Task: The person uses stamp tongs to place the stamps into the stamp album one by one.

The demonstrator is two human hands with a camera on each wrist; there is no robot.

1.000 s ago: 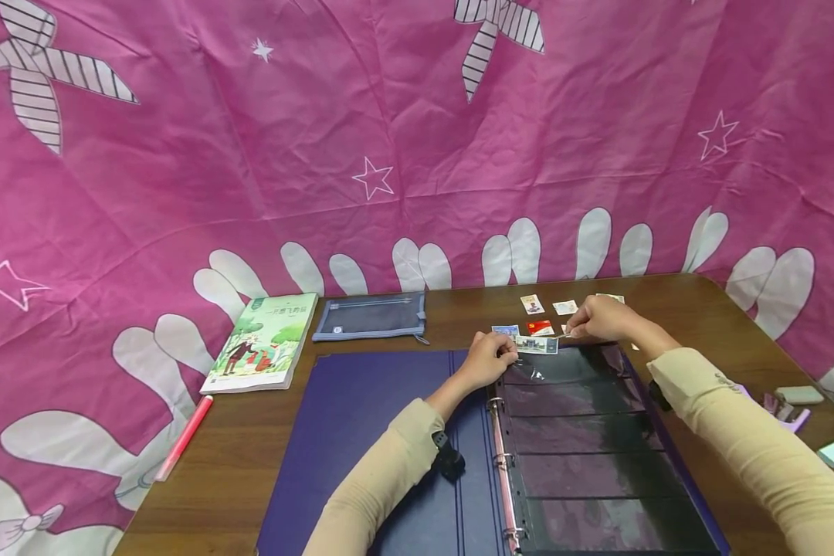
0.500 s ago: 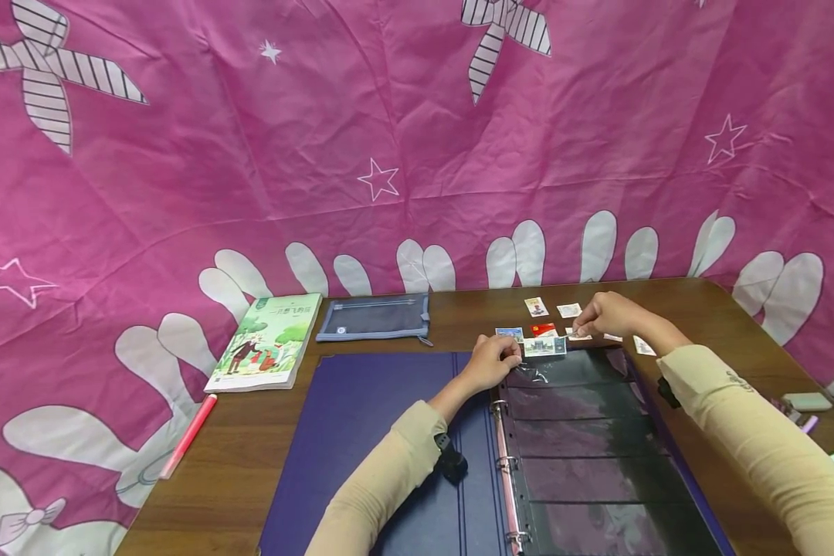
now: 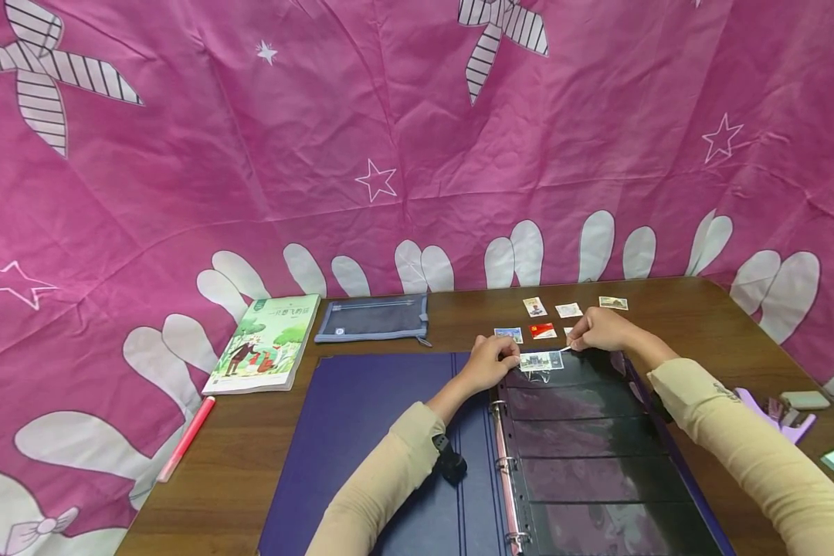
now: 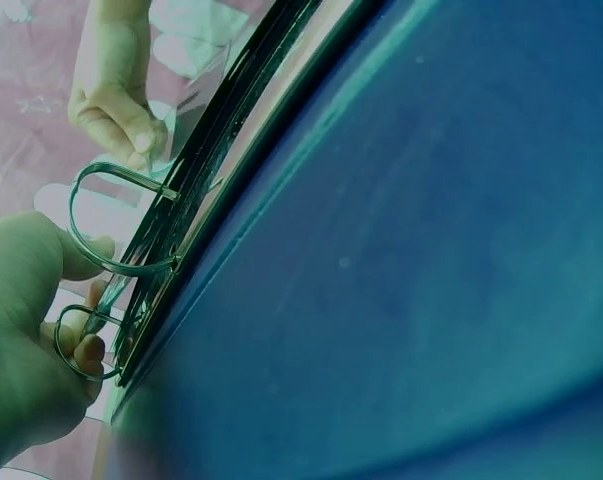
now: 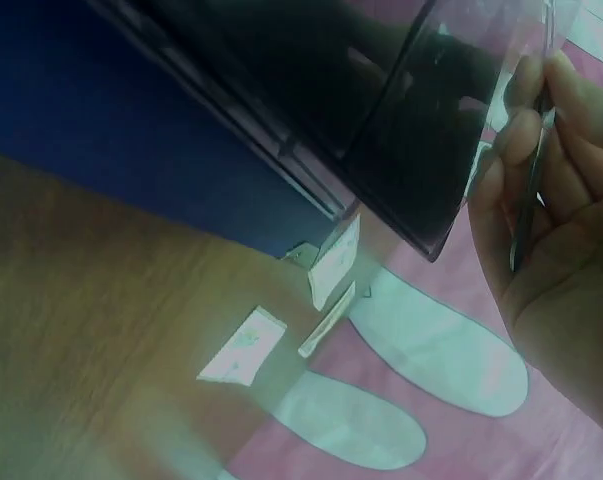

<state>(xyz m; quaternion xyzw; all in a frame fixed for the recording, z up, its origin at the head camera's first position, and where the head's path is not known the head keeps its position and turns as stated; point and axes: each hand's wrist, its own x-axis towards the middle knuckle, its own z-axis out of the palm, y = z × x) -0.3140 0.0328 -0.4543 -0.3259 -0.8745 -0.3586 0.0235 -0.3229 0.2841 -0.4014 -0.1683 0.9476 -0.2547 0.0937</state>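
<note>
A blue ring binder (image 3: 382,440) lies open, with a black stamp page (image 3: 591,440) of clear-fronted strips on its right side. At the page's top left corner, my left hand (image 3: 488,361) pinches the clear film of the top strip. My right hand (image 3: 602,330) grips metal tweezers (image 5: 528,205), whose tips reach the right end of a long postage stamp (image 3: 540,361). That stamp overlaps the top strip in the head view, its left end right by my left fingertips. In the left wrist view, my left fingers lie behind the metal binder rings (image 4: 73,225).
Several loose stamps, including a red one (image 3: 543,330), lie beyond the binder. A mesh zip pouch (image 3: 371,316), a green book (image 3: 262,344) and a red pen-like stick (image 3: 186,440) are to the left. A purple item (image 3: 778,417) and an eraser-like block (image 3: 805,400) lie right.
The long stamp has come down from above the page's top edge to overlap the top strip. My right hand has moved slightly nearer with it; the left hand stays at the corner.
</note>
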